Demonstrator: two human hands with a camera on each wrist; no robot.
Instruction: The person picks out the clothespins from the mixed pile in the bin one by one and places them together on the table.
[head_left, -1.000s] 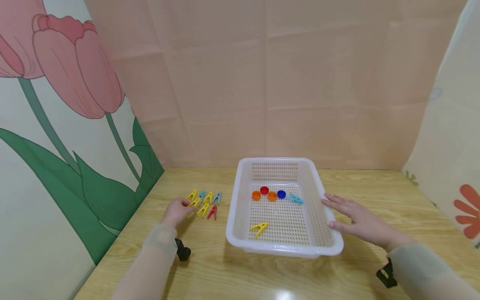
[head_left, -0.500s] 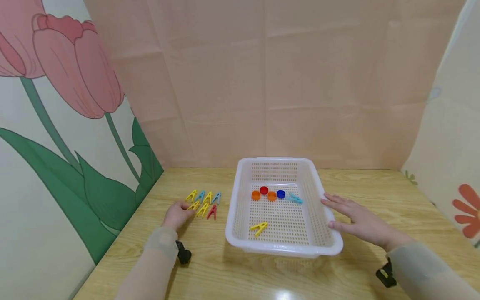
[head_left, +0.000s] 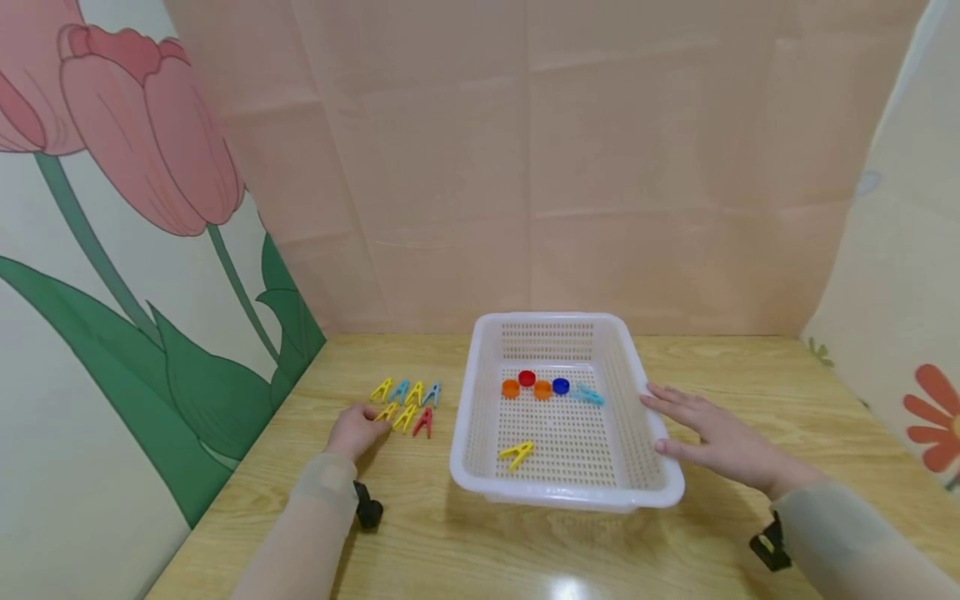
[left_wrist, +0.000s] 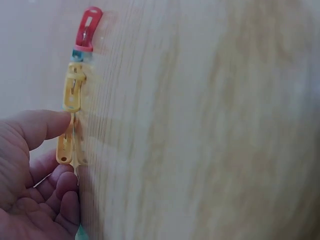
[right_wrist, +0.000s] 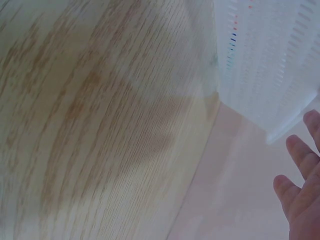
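Observation:
My left hand (head_left: 358, 432) is at the left end of a group of clothespins, with its thumb and fingers pinching a yellow clothespin (left_wrist: 65, 142) low over the table. Beside that one lie a second yellow clothespin (head_left: 406, 417) and a red clothespin (head_left: 423, 422), forming a front row. Behind them is a row of yellow and blue clothespins, such as the blue clothespin (head_left: 432, 394). On the other side, my right hand (head_left: 720, 442) rests its straight, spread fingers against the right rim of a white plastic basket (head_left: 555, 497).
Inside the basket, a yellow clothespin (head_left: 517, 453) lies near the front and a light blue clothespin (head_left: 590, 395) toward the back right. Red, orange and blue round caps (head_left: 543, 390) sit along the back. The wooden table (head_left: 420, 517) meets a pink cloth backdrop (head_left: 420, 250).
My left hand has brought the yellow clothespin slightly left and down, into line with the front row, and the blue clothespin behind it shows more fully. My right hand stays at the basket rim.

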